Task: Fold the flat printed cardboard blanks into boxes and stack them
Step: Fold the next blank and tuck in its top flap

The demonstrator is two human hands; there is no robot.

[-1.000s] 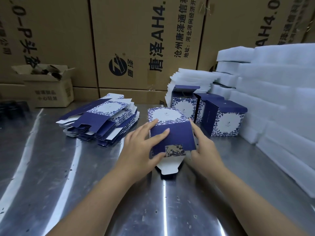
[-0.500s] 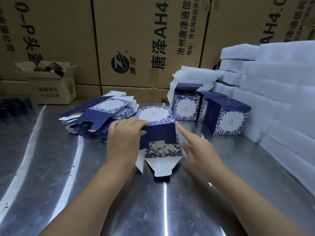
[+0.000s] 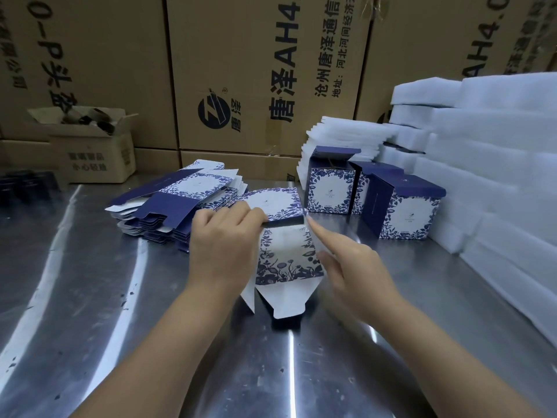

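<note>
Head view. Left grip (image 3: 224,248) is curled over the top edge of the half-folded box (image 3: 286,257), holding it on the tabletop (image 3: 120,312); the thumb is hidden, probably underneath. Right grip (image 3: 358,270) is loose and holds nothing, its index tip touching the box's right corner. Since half a second ago the dark-blue face has narrowed to a strip and the floral panel shows larger. Flat blanks (image 3: 177,203) lie beyond the left grip, finished boxes (image 3: 404,212) beyond the right grip.
</note>
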